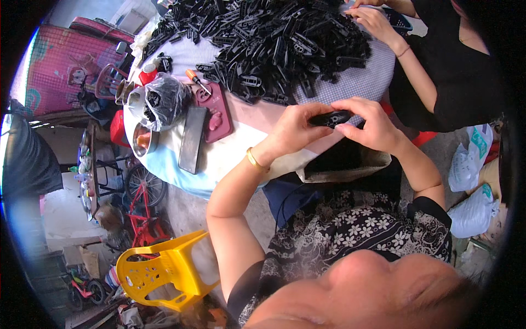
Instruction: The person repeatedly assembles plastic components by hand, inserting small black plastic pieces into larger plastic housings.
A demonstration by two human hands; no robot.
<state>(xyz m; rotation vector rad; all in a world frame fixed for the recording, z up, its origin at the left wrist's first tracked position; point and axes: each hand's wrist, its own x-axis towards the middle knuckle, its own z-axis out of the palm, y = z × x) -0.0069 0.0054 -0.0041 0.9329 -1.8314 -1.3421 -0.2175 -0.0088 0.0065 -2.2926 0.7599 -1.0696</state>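
Observation:
Over the table's near edge, my left hand and my right hand hold one small, elongated black plastic piece between them. Fingers and thumbs of both hands close on its two ends. Just below, an open pale-rimmed bag or box with a dark inside sits at the table edge. Beyond my hands, a large heap of similar black plastic pieces covers the far part of the cloth-covered table. What the piece is exactly cannot be made out.
Left on the table are a black flat case, a dark red tray, an orange-handled screwdriver, a plastic bag and a metal bowl. A co-worker's hand is at far right. A yellow chair stands lower left.

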